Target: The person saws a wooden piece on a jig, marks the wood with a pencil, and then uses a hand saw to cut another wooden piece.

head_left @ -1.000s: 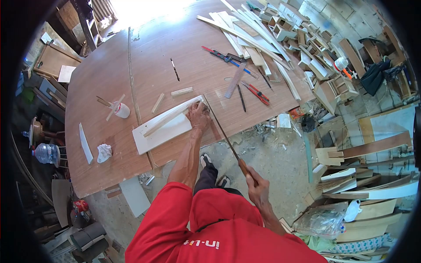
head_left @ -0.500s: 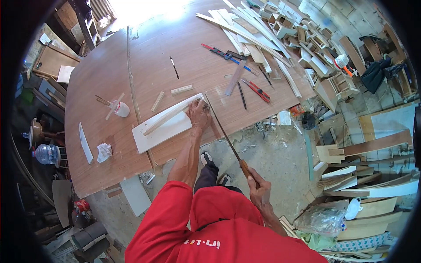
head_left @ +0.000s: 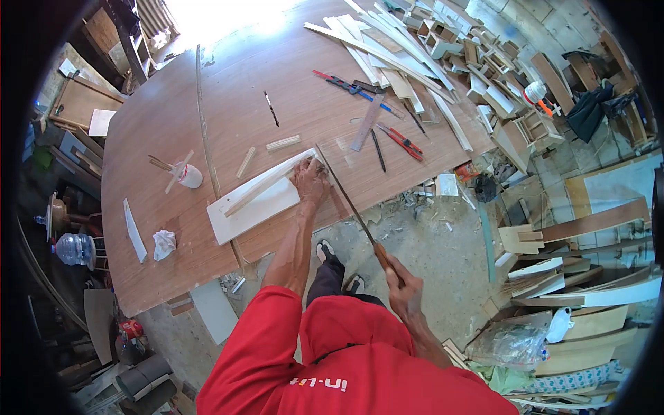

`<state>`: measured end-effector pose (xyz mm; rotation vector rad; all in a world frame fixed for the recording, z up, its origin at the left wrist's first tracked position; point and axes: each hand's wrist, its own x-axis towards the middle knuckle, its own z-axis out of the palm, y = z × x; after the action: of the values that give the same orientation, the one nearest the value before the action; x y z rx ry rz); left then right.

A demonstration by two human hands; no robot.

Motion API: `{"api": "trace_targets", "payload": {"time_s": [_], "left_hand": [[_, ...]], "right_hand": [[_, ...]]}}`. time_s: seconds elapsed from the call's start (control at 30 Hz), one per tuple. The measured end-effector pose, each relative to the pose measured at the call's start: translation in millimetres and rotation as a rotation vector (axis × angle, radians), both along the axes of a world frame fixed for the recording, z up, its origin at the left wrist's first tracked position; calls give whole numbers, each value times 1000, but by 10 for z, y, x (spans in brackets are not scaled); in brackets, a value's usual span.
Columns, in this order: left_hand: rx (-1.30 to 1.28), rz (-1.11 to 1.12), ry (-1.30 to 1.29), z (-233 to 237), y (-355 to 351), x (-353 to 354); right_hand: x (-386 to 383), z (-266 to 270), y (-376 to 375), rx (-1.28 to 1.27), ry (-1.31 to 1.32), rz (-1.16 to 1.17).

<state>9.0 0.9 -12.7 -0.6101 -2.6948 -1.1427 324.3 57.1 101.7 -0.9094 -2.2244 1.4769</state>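
Note:
My left hand [head_left: 310, 181] presses down near the right end of a white board [head_left: 266, 218], its fingers curled over a narrow wooden strip [head_left: 257, 193] that lies lengthwise on it. My right hand [head_left: 405, 285] is wrapped round the wooden handle of a handsaw [head_left: 351, 203]. The saw's long thin blade runs up and left, its tip just past the board's end beside my left fingers. Whether the teeth touch the strip cannot be made out. Two short wood offcuts [head_left: 245, 162] lie just beyond the board.
On the brown table [head_left: 159, 235] are a white cup [head_left: 189, 176] with sticks, a crumpled white cloth [head_left: 164, 244], a red cutter [head_left: 401, 143], a metal ruler [head_left: 367, 123] and a marker [head_left: 378, 150]. Long wood strips [head_left: 387, 55] are piled at the back right. Scrap wood covers the floor's right side.
My right hand and the saw have shifted slightly up and left along the blade's line. The left hand stays on the strip, and the view has moved a little.

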Motion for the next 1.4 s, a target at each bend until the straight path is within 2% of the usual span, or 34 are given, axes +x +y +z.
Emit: {"api": "trace_targets", "payload": {"time_s": [0.07, 0.13, 0.23, 0.3, 0.37, 0.6, 0.67, 0.77, 0.87, 0.97, 1.07, 1.13, 1.3, 1.4], "left_hand": [[-10, -11, -13, 37, 5, 15], [-13, 6, -45, 75, -3, 25], [-50, -16, -40, 83, -23, 11], [-35, -3, -41, 72, -18, -14], [-25, -9, -50, 23, -7, 20], [-49, -51, -29, 105, -29, -16], [-65, -70, -55, 26, -43, 6], [-75, -58, 68, -24, -52, -52], [-82, -54, 40, -49, -60, -67], [-92, -65, 11, -67, -52, -77], [-56, -30, 19, -4, -41, -53], [-81, -16, 24, 6, -36, -43], [-84, -65, 13, -51, -52, -69], [-76, -72, 36, -14, -74, -97]], "right_hand": [[-287, -76, 50, 24, -12, 15], [-476, -169, 48, -59, 52, 13], [-105, 35, 44, -75, -42, 34], [144, -30, 12, -43, -49, 38], [223, -2, -33, 0, 52, 10], [-546, -152, 70, -88, 2, 14], [-508, -136, 52, -94, 4, 15], [-518, -151, 31, -65, 12, 5], [-425, -109, -2, -3, -38, 25], [-120, -9, -36, -2, 27, 26], [176, 88, -35, -103, -29, 15], [163, 79, -40, -59, 15, 9], [-306, -82, 29, 27, 66, 26], [-429, -75, 54, -7, -53, 35]]}}
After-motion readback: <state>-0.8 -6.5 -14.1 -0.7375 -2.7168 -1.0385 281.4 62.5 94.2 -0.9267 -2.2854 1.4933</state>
